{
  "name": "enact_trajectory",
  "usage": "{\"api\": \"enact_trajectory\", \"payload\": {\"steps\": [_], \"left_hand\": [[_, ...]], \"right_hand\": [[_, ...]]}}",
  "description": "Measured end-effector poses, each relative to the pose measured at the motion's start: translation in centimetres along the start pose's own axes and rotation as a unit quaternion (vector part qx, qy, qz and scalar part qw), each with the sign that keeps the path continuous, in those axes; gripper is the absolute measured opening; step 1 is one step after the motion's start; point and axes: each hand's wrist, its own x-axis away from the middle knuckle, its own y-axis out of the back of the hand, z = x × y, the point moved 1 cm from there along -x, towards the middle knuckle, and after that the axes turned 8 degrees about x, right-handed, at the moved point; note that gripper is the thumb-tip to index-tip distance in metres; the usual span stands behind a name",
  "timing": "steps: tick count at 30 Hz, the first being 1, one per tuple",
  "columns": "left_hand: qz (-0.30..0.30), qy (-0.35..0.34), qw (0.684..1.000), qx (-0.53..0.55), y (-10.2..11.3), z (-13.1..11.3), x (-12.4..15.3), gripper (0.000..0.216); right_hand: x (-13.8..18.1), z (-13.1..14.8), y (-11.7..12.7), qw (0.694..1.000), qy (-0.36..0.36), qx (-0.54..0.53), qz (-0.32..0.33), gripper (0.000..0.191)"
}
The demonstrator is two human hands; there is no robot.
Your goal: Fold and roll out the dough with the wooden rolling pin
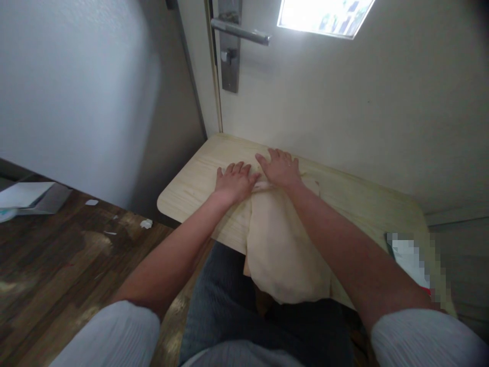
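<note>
Left hand (236, 183): palm down, fingers spread, apparently grasping nothing, thumb at the cloth's far edge. Right hand (281, 169): likewise flat and spread, set slightly farther out, its wrist over the cloth; whether anything thin lies under either palm cannot be told. Cream cloth (280, 250): one piece, on the tabletop between the forearms, near end draped over the edge above the lap. Step in hand, as judged: pressing or smoothing flat at the cloth's far edge. Next move, as judged, calls for level palms and care that the overhanging end does not drag. Pale wood-grain tabletop (187, 186): rounded corner, against a door with metal lever handle (240, 31). Pale flat item (410, 260): right end, partly obscured. Dark wood-look floor (76, 265): paper scraps (146, 224) at left.
</note>
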Motion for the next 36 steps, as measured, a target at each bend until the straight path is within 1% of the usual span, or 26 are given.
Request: {"api": "enact_trajectory", "payload": {"steps": [2, 5, 10, 14, 18, 21, 23, 24, 26, 28, 33, 36], "left_hand": [[-0.008, -0.007, 1.0, -0.004, 0.0, -0.1, 0.3, 0.062], [-0.031, -0.024, 0.999, -0.021, -0.1, -0.8, 2.0, 0.061], [-0.065, -0.059, 0.995, -0.037, -0.6, -2.2, 6.1, 0.061], [-0.081, -0.098, 0.991, -0.033, -1.4, -3.5, 10.3, 0.063], [-0.089, -0.138, 0.986, -0.028, -2.4, -4.5, 15.5, 0.067], [-0.086, -0.168, 0.982, -0.026, -3.1, -4.9, 19.4, 0.067], [-0.078, -0.178, 0.981, -0.027, -3.4, -5.0, 21.2, 0.067], [-0.074, -0.179, 0.981, -0.028, -3.5, -5.1, 21.7, 0.067], [-0.074, -0.175, 0.981, -0.03, -3.7, -5.2, 21.9, 0.065], [-0.081, -0.166, 0.982, -0.033, -3.8, -5.5, 21.4, 0.063], [-0.071, -0.16, 0.984, -0.04, -4.1, -5.9, 19.4, 0.059], [-0.071, -0.167, 0.982, -0.043, -4.3, -5.9, 19.2, 0.058]], "right_hand": [[0.2, 0.0, 0.0, 1.0, 0.0, 0.001, -0.003, 0.077], [1.6, -0.1, 0.3, 1.0, -0.01, 0.008, -0.005, 0.075], [6.1, -0.6, 1.1, 0.999, -0.016, 0.025, -0.025, 0.065], [11.4, -1.2, 1.6, 0.997, 0.014, 0.045, -0.056, 0.06], [18.4, -2.2, 2.2, 0.995, 0.03, 0.056, -0.076, 0.066], [23.5, -3.0, 2.5, 0.995, 0.041, 0.062, -0.071, 0.066], [26.0, -3.3, 2.5, 0.995, 0.042, 0.063, -0.07, 0.065], [26.6, -3.4, 2.5, 0.995, 0.042, 0.063, -0.07, 0.065], [26.9, -3.4, 2.5, 0.995, 0.041, 0.062, -0.069, 0.064], [25.8, -3.2, 2.4, 0.995, 0.035, 0.061, -0.069, 0.063], [20.0, -2.3, 2.0, 0.995, 0.011, 0.053, -0.08, 0.068], [16.3, -2.0, 1.8, 0.997, -0.005, 0.045, -0.064, 0.07]]}}
